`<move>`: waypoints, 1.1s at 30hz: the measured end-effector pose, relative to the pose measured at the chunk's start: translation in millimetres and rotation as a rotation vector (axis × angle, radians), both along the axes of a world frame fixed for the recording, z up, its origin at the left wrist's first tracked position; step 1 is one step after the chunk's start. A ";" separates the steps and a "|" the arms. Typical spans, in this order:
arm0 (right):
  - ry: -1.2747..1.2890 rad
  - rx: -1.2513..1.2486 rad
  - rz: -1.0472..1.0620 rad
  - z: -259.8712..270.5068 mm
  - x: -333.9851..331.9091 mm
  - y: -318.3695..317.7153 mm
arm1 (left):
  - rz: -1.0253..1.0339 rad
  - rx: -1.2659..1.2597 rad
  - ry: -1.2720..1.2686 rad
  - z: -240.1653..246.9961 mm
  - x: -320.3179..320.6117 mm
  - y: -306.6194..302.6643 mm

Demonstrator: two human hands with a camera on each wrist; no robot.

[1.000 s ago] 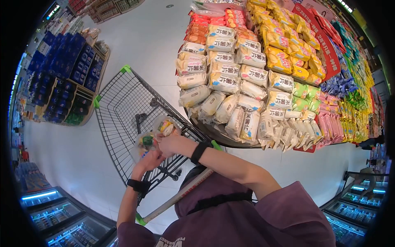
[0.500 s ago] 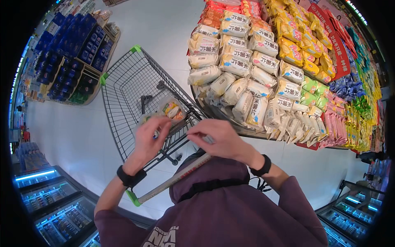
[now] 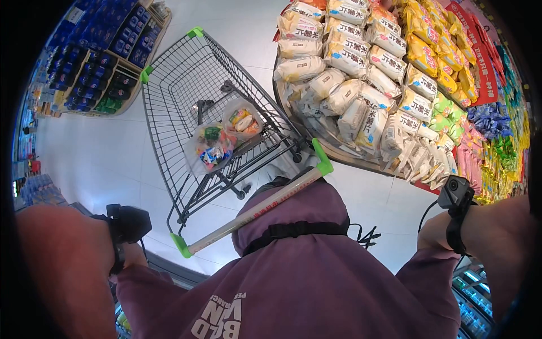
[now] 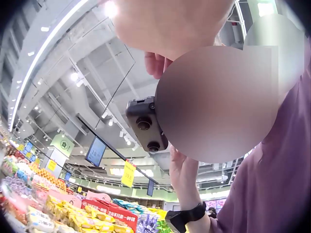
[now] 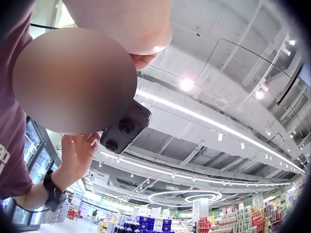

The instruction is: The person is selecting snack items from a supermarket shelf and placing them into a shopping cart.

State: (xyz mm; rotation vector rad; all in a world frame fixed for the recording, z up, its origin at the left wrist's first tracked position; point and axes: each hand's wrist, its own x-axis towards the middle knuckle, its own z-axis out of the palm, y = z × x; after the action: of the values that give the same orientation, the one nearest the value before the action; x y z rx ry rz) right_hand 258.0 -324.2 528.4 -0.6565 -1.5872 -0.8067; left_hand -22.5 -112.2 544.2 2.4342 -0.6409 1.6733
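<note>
Both hands are raised at the person's head. Their left hand [image 3: 62,251] looms at the head view's left edge and their right hand [image 3: 501,234] at its right edge, fingers out of frame there. In the left wrist view, the left hand [image 4: 170,26] is close beside a black head-worn camera [image 4: 145,125], with the right hand [image 4: 183,172] on the far side. The right wrist view shows the right hand [image 5: 121,24] and the left hand [image 5: 77,153] near that camera. I cannot tell whether the fingers grip anything. Two clear bags [image 3: 213,150] of colourful packets sit in the shopping cart [image 3: 175,90].
The cart's handle [image 3: 265,208] crosses right in front of the person's body. A display of white snack packs [image 3: 347,53] and yellow packs [image 3: 423,53] curves along the right. Stacked blue goods [image 3: 93,34] stand at the upper left. Pale tiled floor [image 3: 96,164] lies between.
One second ago both hands were at the bags in the cart. They have since come off them, moved apart and risen to the head. Both bags now lie uncovered in the cart.
</note>
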 end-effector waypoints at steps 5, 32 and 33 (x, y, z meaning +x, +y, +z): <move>-0.028 0.034 0.032 2.9 -1.2 0.1 | 0.039 0.004 -0.019 -7.4 -4.3 -9.2; -0.004 0.132 0.138 15.7 -0.7 27.7 | 0.085 -0.115 -0.194 -12.1 -12.2 -14.5; 0.033 0.094 0.152 11.8 -5.5 33.6 | 0.089 -0.181 -0.259 -19.3 -14.1 -15.5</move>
State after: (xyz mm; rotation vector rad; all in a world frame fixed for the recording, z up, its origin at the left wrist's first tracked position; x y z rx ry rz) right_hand 252.5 -290.6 540.2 -0.4733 -1.5394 -0.7496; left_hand -36.5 -127.7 524.9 2.1727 -0.3921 2.0063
